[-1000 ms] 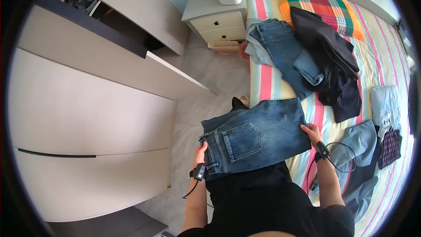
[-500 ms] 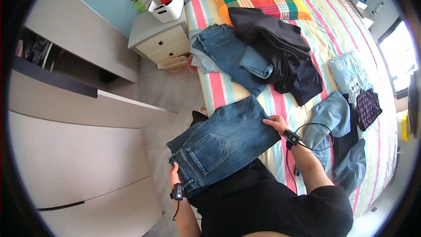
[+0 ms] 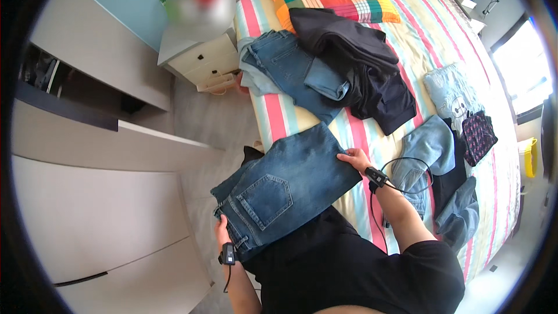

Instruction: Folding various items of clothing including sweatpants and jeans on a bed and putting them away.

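A folded pair of dark blue jeans (image 3: 302,174) is held out in front of my body, over the near left edge of the bed, with a back pocket facing up. At the waistband, my left hand (image 3: 222,231) is closed on the jeans, its fingers partly hidden beneath the denim. My right hand (image 3: 354,159) grips the folded edge at the other end, thumb on top. Beyond them on the bed lies a pile with blue jeans (image 3: 290,67) and black trousers (image 3: 354,52). Each wrist wears a small black device with a cable.
The striped bed (image 3: 427,40) carries a plaid pillow (image 3: 337,0), light blue jeans (image 3: 427,142), a pale blue folded garment (image 3: 452,93) and a dark patterned cloth (image 3: 479,138). To the left stand a nightstand (image 3: 200,58) and a wardrobe with an open drawer (image 3: 87,104).
The whole view has shifted slightly, so the scene sits a little further left. Both hands keep their hold on the jeans, which look nearly unchanged.
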A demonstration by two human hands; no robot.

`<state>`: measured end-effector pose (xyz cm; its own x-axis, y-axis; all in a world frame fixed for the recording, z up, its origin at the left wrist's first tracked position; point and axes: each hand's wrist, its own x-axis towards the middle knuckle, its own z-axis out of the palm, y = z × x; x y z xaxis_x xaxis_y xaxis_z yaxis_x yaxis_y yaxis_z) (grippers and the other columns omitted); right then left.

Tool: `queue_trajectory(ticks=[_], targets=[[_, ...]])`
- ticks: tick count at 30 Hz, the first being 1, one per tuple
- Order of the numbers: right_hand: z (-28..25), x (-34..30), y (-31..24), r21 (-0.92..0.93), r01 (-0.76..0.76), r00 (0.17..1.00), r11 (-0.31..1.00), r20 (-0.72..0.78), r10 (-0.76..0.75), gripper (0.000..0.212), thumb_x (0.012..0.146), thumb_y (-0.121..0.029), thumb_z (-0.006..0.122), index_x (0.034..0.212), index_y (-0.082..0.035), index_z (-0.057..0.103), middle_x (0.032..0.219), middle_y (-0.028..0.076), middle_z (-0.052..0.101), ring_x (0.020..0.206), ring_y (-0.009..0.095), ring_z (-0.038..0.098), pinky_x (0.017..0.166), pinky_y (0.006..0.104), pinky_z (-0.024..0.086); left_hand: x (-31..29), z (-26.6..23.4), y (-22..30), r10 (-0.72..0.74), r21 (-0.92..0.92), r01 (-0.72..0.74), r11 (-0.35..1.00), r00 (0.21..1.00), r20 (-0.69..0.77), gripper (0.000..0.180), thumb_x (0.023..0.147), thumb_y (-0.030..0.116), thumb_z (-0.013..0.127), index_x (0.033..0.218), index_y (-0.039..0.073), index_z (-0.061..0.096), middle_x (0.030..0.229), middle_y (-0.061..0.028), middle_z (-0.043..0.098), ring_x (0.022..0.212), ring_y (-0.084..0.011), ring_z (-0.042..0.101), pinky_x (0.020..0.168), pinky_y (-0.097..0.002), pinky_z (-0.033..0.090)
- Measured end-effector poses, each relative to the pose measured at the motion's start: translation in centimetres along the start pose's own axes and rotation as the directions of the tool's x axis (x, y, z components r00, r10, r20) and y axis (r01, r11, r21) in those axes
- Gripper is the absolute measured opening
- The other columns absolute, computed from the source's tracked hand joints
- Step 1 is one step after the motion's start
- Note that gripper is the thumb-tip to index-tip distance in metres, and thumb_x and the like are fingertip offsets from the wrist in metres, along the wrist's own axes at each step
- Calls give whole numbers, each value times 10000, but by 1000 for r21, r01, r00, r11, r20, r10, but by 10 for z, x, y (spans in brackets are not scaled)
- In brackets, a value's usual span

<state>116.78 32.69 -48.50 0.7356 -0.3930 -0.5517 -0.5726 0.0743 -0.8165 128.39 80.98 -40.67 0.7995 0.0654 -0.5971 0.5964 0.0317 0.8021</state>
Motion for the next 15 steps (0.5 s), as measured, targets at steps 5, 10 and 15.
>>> queue_trajectory(ticks=[5, 10, 15], targets=[[-1, 2, -6, 41, -20, 1000, 999, 4, 20, 346, 710, -357, 699, 715, -19, 624, 579, 6, 556, 522, 80, 517, 489, 256, 403, -2, 3, 5, -43, 6, 43, 999, 999, -17, 460, 793, 378, 608, 957, -49, 554, 911, -99, 592, 763, -175, 566, 692, -290, 467], [2, 2, -9, -16, -17, 1000, 1000, -18, 16, 381, 698, -382, 703, 740, -10, 633, 601, 20, 575, 544, 95, 539, 511, 267, 420, 7, -5, -3, -20, -28, 21, 999, 999, 50, 439, 805, 371, 597, 967, -36, 557, 938, -91, 587, 794, -168, 558, 734, -286, 454], [-1, 1, -4, -7, -36, 999, 999, -12, 36, 403, 690, -399, 703, 767, -8, 641, 638, 36, 605, 577, 117, 574, 553, 266, 450, 5, -4, -2, -12, 1, 12, 1000, 998, 56, 429, 812, 362, 591, 993, -26, 558, 952, -85, 588, 817, -167, 557, 743, -283, 449]])
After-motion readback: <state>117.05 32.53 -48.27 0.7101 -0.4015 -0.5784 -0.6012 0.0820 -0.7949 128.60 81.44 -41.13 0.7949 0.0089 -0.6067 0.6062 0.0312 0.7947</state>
